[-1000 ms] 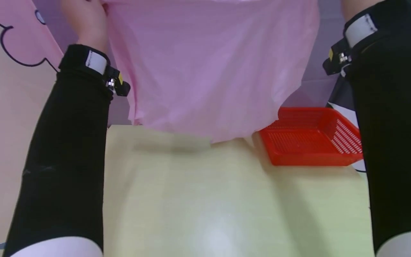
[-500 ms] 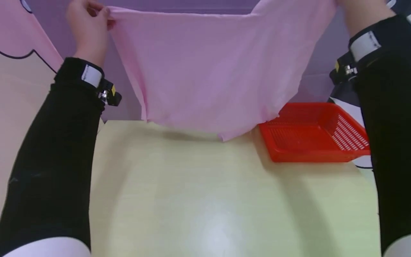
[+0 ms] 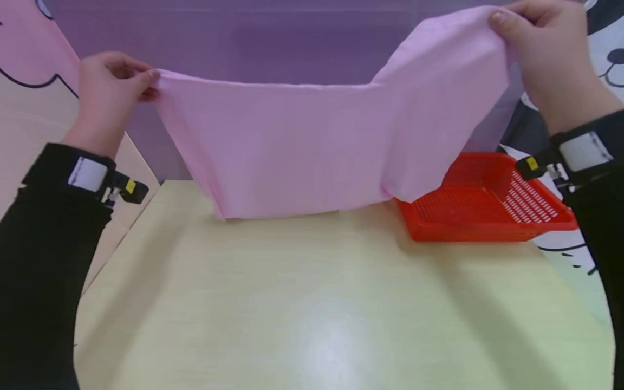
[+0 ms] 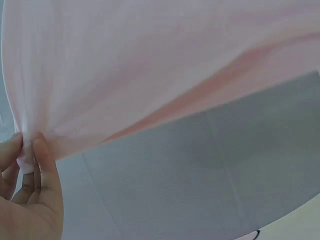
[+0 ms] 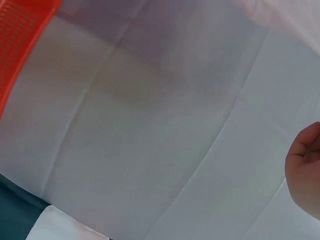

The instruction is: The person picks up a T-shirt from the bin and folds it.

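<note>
A thin, plain pink cloth (image 3: 292,146) hangs stretched between both hands above the table. My left hand (image 3: 104,95) pinches its upper left corner between thumb and fingers; in the left wrist view the cloth (image 4: 125,65) bunches where the fingers grip it. Higher up on the right, my right hand (image 3: 551,59) pinches the other upper corner, so that side is raised and the top edge steps up toward it. In the right wrist view only part of the right hand (image 5: 305,170) shows, with a bit of cloth (image 5: 290,15) at the top corner.
A red plastic basket (image 3: 468,233) with slotted walls stands at the table's back right, partly behind the cloth's lower right edge. The pale wooden table (image 3: 317,292) spreads below. A purple-grey backdrop (image 3: 292,38) rises behind, with printed panels at both sides.
Both hands have come down and apart, bringing the cloth lower in the head view. Its top edge and the right hand are now fully visible. The cloth's lower edge has straightened.
</note>
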Motion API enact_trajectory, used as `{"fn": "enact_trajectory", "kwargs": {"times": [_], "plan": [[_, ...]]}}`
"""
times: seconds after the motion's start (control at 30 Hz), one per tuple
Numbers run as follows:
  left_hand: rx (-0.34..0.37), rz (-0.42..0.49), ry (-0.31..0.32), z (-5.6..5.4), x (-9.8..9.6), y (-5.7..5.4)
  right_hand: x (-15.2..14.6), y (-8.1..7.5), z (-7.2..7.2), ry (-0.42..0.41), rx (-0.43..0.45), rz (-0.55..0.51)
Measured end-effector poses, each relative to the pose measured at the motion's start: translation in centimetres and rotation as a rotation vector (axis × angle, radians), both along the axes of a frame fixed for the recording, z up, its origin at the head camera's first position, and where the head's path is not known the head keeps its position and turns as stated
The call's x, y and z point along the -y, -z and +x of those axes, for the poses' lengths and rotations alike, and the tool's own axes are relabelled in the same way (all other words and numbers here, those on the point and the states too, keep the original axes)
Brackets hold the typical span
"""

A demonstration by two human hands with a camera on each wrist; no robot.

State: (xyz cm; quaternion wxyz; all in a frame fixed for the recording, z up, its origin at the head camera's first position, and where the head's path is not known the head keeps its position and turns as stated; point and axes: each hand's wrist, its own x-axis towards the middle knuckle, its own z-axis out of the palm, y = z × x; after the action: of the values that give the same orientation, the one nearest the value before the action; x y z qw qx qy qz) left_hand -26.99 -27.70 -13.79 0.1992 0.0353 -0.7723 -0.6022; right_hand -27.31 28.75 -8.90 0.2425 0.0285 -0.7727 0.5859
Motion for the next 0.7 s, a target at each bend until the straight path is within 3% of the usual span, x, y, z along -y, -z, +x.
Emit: {"fn": "enact_trajectory", "kwargs": {"times": [0.1,0.17,0.4,0.5,0.7], "plan": [[0.025,-0.034,0.025,1.7,0.7,1.6,-0.4,2.0,1.4,0.012,0.018,0.067],[0.037,-0.112,0.032,3.0,1.1,2.8,-0.4,3.2,2.3,0.004,0.021,0.110],[0.132,-0.515,0.055,6.7,1.9,7.9,-1.6,8.8,5.6,-0.090,0.083,0.258],[0.152,-0.630,0.130,8.4,2.6,10.1,-2.3,11.5,7.0,-0.122,0.092,0.362],[0.210,-0.753,0.324,11.0,3.7,13.9,-3.5,16.5,8.9,-0.309,0.093,0.447]]}}
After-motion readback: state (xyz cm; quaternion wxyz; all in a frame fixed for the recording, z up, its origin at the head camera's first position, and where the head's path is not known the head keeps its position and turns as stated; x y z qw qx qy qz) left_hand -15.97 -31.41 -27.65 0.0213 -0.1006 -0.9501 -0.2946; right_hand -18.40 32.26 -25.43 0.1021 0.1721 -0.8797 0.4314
